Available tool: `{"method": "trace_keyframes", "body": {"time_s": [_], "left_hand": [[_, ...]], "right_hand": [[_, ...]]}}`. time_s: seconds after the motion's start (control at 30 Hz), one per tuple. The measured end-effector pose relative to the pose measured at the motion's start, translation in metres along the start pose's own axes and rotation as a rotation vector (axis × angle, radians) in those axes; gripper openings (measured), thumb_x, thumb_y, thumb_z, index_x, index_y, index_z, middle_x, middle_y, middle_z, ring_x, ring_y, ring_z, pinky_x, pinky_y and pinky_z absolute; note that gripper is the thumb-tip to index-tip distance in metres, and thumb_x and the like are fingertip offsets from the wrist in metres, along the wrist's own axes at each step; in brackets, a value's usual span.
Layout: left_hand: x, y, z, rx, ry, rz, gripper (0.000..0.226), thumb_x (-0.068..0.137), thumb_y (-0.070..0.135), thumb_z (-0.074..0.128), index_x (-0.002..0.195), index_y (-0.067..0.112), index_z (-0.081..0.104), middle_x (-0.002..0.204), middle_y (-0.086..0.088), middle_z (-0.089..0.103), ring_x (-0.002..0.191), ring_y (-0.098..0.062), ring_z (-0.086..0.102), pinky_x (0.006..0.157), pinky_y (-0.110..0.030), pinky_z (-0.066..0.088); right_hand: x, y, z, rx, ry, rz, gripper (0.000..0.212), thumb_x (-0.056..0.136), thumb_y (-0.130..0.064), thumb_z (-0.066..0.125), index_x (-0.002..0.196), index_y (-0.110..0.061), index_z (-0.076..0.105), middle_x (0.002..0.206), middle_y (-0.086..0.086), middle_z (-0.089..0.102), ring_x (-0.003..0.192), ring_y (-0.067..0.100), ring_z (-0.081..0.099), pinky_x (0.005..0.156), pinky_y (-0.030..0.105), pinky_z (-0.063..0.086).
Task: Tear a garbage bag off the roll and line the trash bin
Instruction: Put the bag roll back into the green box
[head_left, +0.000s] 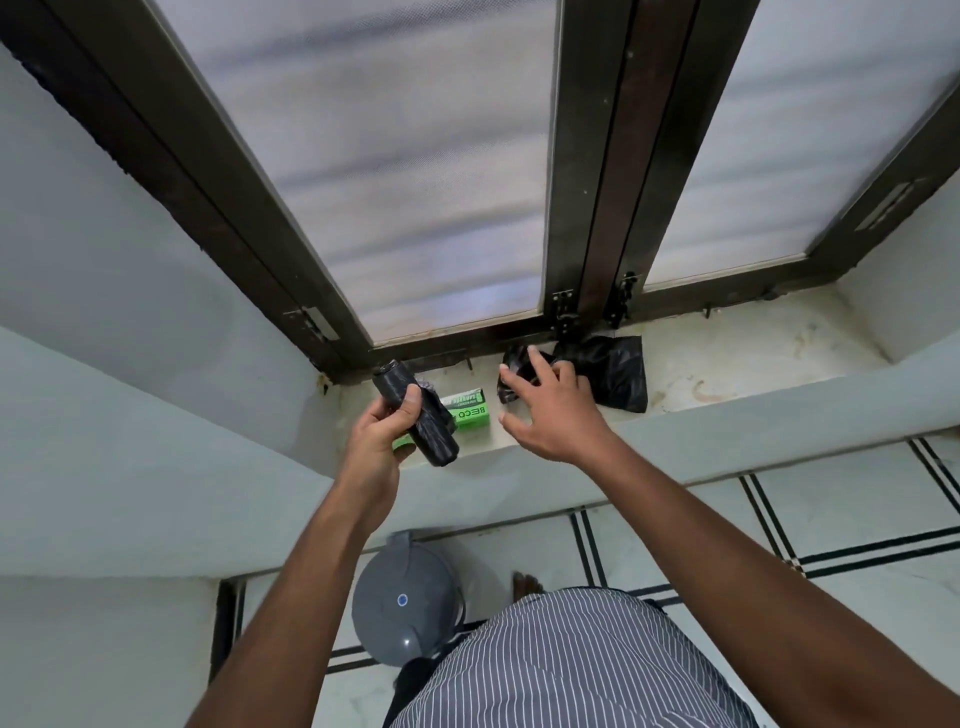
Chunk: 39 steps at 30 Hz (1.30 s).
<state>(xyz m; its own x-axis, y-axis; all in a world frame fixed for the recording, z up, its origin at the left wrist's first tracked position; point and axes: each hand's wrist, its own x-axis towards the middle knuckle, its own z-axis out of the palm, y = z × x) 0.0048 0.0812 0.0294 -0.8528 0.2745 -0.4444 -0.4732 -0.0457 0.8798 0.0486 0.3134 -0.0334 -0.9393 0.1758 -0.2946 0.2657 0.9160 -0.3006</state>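
My left hand grips a black roll of garbage bags, held tilted above the window sill. Behind the roll lies a green box on the sill. My right hand hovers with fingers spread over the sill, just in front of a crumpled black bag. Whether its fingertips touch that bag I cannot tell. Below, on the floor, stands the grey trash bin with its lid closed.
A dark-framed window with frosted panes rises behind the sill. White walls flank it on both sides. The floor is pale tile with black lines. My striped clothing fills the bottom of the view, partly covering the bin.
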Motion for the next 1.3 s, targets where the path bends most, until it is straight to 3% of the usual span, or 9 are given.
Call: {"method": "trace_keyframes", "body": {"time_s": [0.1,0.2,0.33,0.43,0.67,0.8,0.97,1.1,1.3], "left_hand": [[0.002,0.001,-0.002,-0.084,-0.02,-0.011,0.034,0.1,0.027,0.068,0.128,0.009,0.068,0.123,-0.012,0.075,0.119,-0.034,0.073,0.099,-0.042,0.057],[0.001,0.004,-0.002,-0.137,-0.073,-0.014,0.043,0.098,0.021,0.072,0.137,0.006,0.061,0.133,-0.016,0.074,0.123,-0.03,0.073,0.103,-0.041,0.057],[-0.001,0.007,-0.002,-0.103,-0.085,0.001,0.034,0.097,0.014,0.077,0.126,0.014,0.06,0.129,-0.018,0.074,0.108,-0.031,0.078,0.087,-0.035,0.064],[-0.002,0.008,-0.007,-0.069,-0.046,0.002,0.026,0.095,0.013,0.079,0.11,0.021,0.059,0.123,-0.015,0.074,0.103,-0.038,0.079,0.075,-0.033,0.066],[-0.008,0.013,-0.031,0.015,-0.036,0.046,0.037,0.086,0.015,0.086,0.118,0.014,0.068,0.137,-0.023,0.065,0.112,-0.041,0.077,0.095,-0.042,0.065],[-0.009,0.03,-0.038,-0.009,0.131,0.151,0.031,0.091,0.013,0.085,0.118,0.012,0.07,0.131,-0.021,0.071,0.107,-0.037,0.08,0.09,-0.039,0.067],[-0.007,0.059,-0.044,-0.103,0.191,0.184,0.031,0.092,0.016,0.085,0.118,0.013,0.069,0.123,-0.018,0.078,0.102,-0.038,0.081,0.086,-0.034,0.067],[-0.007,0.06,-0.043,-0.157,0.201,0.167,0.033,0.091,0.016,0.086,0.118,0.011,0.068,0.119,-0.019,0.08,0.104,-0.039,0.081,0.082,-0.03,0.067],[-0.006,0.051,-0.06,-0.06,0.328,0.193,0.045,0.088,0.021,0.09,0.124,0.002,0.07,0.122,-0.02,0.077,0.1,-0.036,0.082,0.093,-0.042,0.066]], "right_hand": [[-0.017,-0.019,-0.008,0.431,0.086,0.024,0.072,0.108,-0.074,0.041,0.16,-0.027,0.057,0.167,0.003,0.048,0.151,0.032,0.04,0.12,0.048,0.035],[-0.03,-0.043,-0.024,1.195,-0.266,0.129,0.1,0.087,-0.1,0.046,0.147,-0.022,0.067,0.141,0.004,0.074,0.127,0.033,0.071,0.106,0.043,0.057],[-0.034,-0.043,-0.026,1.393,-0.343,-0.055,0.044,0.102,-0.041,0.078,0.138,-0.016,0.073,0.128,0.018,0.079,0.105,0.031,0.079,0.097,0.045,0.065],[-0.031,-0.042,-0.023,1.465,-0.235,-0.097,0.033,0.101,-0.015,0.083,0.132,-0.014,0.072,0.111,0.013,0.08,0.094,0.031,0.078,0.089,0.043,0.067],[-0.022,-0.05,-0.029,1.381,-0.211,-0.122,0.033,0.1,-0.015,0.083,0.129,-0.025,0.073,0.113,0.009,0.081,0.083,0.025,0.073,0.086,0.042,0.064],[0.002,-0.057,-0.013,1.346,-0.181,0.001,0.03,0.091,-0.023,0.067,0.121,-0.023,0.07,0.118,0.003,0.08,0.099,0.021,0.072,0.082,0.038,0.056],[0.036,-0.082,0.014,0.414,-0.032,-0.24,0.061,0.079,-0.047,0.076,0.136,-0.032,0.061,0.144,-0.002,0.063,0.139,0.022,0.051,0.115,0.042,0.044],[0.061,-0.105,0.032,-0.058,-0.032,-0.428,0.079,0.094,-0.024,0.077,0.164,-0.024,0.04,0.157,0.006,0.059,0.147,0.031,0.049,0.121,0.047,0.039],[0.056,-0.096,0.027,0.38,0.116,-0.387,0.064,0.099,-0.028,0.078,0.154,-0.031,0.045,0.142,0.002,0.071,0.125,0.03,0.07,0.098,0.048,0.059]]}}
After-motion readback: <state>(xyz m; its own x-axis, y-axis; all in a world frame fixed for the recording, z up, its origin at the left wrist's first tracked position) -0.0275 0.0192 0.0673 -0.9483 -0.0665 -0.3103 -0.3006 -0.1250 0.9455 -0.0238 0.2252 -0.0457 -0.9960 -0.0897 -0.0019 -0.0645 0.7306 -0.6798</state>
